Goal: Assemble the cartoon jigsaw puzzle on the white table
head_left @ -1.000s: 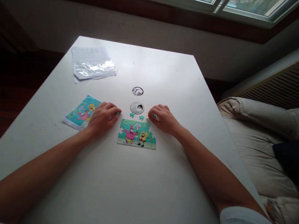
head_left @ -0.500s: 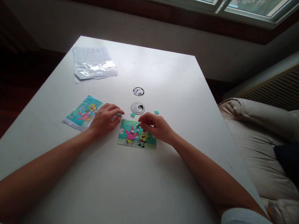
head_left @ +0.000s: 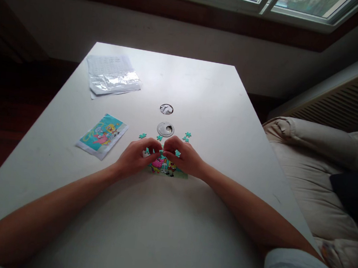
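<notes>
— White counter (head_left: 163, 217), puzzle (head_left: 164, 169) lying flat on it, right beneath both hands! It's the head view, and what a tight huddle. How are those hands set?

— Pinching, both of them! Left hand (head_left: 135, 156) and right hand (head_left: 186, 157) meet fingertip to fingertip over the puzzle, and a small teal piece (head_left: 161, 153) shows between the tips.

— So how far along are we?

— Well along, I'd judge! The lower stretch is joined up, pink figure and yellow figure both showing between the hands.

— And what's left?

— Loose ones along the far side! One teal bit (head_left: 142, 135) beyond the left hand, a middle bit (head_left: 159, 138) just past the fingers, and a far bit (head_left: 188, 134) with a near bit (head_left: 185, 139) beside it, beyond the right hand. That's four out, plus the pinched one.

— Any gaps in the puzzle itself?

— Can't call it! The hands cover much of the upper part and both sides.
</notes>
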Available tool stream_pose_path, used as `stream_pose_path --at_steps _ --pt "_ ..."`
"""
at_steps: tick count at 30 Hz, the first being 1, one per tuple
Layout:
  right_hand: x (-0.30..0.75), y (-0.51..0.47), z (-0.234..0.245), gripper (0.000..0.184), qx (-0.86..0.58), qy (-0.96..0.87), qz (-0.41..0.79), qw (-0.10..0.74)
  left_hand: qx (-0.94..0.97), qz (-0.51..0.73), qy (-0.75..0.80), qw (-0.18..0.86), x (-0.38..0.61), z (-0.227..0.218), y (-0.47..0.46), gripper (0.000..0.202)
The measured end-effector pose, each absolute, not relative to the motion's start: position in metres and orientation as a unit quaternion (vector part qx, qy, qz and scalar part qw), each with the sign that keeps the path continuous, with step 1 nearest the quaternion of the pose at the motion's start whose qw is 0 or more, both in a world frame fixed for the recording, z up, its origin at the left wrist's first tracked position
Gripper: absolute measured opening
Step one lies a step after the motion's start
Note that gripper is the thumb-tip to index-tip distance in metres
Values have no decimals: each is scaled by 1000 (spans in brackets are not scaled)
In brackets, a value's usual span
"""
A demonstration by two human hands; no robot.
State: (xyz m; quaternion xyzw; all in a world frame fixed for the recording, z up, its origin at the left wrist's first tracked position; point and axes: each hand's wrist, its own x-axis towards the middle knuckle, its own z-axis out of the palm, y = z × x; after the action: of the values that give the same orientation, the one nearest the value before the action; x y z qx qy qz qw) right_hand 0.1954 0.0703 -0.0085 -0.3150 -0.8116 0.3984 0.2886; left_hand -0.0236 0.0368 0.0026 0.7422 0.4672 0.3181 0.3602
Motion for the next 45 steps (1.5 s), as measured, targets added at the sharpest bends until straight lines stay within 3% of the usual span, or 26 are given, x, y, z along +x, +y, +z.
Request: stream_pose_path --at_steps 8,14,36,41,45 --pt "200 75 -12 7 -337 -810 355 323 716 289 539 336 -36 2 40 16" --pt "208 85 -22 15 -353 -802 341 339 703 211 590 336 -54 5 47 13" --pt "207 87 -25 22 -356 -813 348 302 761 135 573 272 -49 13 40 10" --pt "208 87 -25 22 -353 -816 342 303 816 115 509 249 -53 21 43 13" --pt "208 87 -24 22 -351 -817 337 308 905 96 381 165 -65 26 53 19"
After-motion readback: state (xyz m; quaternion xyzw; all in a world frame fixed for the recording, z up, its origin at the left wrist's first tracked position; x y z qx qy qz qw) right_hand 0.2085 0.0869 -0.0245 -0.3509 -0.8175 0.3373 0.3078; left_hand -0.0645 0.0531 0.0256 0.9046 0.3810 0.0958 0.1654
